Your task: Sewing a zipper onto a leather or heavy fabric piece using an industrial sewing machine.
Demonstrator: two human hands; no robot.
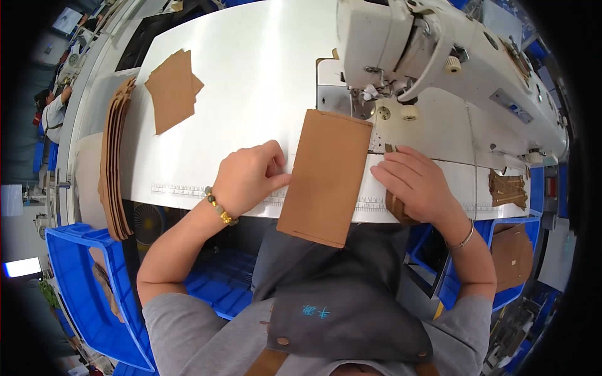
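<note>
Centrally, a brown rectangular piece (326, 175) is laid on the white sewing table (251, 81), its near end hanging over the table's front edge and its far end just short of the sewing machine (439, 56). Its left edge is touched by the fingertips of the left hand (248, 175), whose fingers are curled and pinching at that edge. The right hand (414, 182) is rested just beside its right edge, fingers held loosely together and bent over a small brown strip (396, 207).

A blue bin (69, 276) is seen at lower left, with brown scraps inside. Another blue bin (501, 294) at lower right is filled with brown cut pieces (511, 254). A stack of brown pieces (113, 156) is hung over the table's left edge.
</note>
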